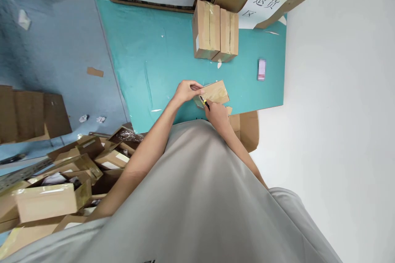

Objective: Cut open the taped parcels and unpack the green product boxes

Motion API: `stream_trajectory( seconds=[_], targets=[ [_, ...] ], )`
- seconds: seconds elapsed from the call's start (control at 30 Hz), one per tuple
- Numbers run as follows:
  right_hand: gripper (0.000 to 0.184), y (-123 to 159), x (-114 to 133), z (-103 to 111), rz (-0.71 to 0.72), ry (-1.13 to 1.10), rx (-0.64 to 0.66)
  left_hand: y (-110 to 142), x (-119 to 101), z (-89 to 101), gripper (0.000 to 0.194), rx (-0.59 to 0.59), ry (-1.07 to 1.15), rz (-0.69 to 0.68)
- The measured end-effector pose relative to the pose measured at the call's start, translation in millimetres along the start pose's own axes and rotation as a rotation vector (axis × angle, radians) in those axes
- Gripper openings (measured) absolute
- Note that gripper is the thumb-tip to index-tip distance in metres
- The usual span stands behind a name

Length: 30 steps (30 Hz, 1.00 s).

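cardboard box (217,91) juts rightward from left grip (187,90), beyond right grip (217,113).

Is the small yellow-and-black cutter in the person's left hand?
No, the right hand grips the yellow-and-black cutter, while the left hand holds the small brown cardboard box.

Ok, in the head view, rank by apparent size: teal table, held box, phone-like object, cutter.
1. Teal table
2. Held box
3. Phone-like object
4. Cutter, visible part only; right hand hides some
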State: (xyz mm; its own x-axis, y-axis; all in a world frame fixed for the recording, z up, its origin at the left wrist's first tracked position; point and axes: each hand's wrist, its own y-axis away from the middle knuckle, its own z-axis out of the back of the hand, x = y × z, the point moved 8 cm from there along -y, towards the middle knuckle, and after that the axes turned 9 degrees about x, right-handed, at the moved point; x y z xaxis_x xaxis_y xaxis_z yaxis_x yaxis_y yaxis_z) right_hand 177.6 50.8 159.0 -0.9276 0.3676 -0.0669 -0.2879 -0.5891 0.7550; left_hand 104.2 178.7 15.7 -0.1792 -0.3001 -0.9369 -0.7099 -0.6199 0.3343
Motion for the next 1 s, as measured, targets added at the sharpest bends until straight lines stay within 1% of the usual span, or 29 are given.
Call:
stream_trajectory(
  seconds=[0.1,0.2,0.3,0.47,0.67,0.83,1.0],
  targets=[
    [0.042,6,5,4,-0.027,0.002,0.006,5,-3,-3.0,0.036,-0.027,-0.022,0.039],
    [0.04,14,4,1,-0.042,0.023,0.038,13,-8,-7.6,0.025,-0.067,-0.094,0.06],
    [0.039,16,3,-3,-0.056,0.041,0.048,22,-12,-10.4,0.021,-0.095,-0.155,0.052],
    [0.041,10,7,-5,-0.029,0.057,0.023,28,-18,-9.3,0.02,-0.11,-0.255,0.049],
    [0.039,9,-7,-15,-0.044,0.052,0.072,34,-23,-15.6,0.021,-0.114,-0.332,0.045],
    [0.044,10,-7,-13,0.003,0.032,0.065,37,-24,-14.2,0.018,-0.156,-0.339,0.027],
    [0.041,16,-14,-15,-0.016,0.009,0.108,38,-20,-19.1,0.02,-0.146,-0.307,0.036]
  ],
)
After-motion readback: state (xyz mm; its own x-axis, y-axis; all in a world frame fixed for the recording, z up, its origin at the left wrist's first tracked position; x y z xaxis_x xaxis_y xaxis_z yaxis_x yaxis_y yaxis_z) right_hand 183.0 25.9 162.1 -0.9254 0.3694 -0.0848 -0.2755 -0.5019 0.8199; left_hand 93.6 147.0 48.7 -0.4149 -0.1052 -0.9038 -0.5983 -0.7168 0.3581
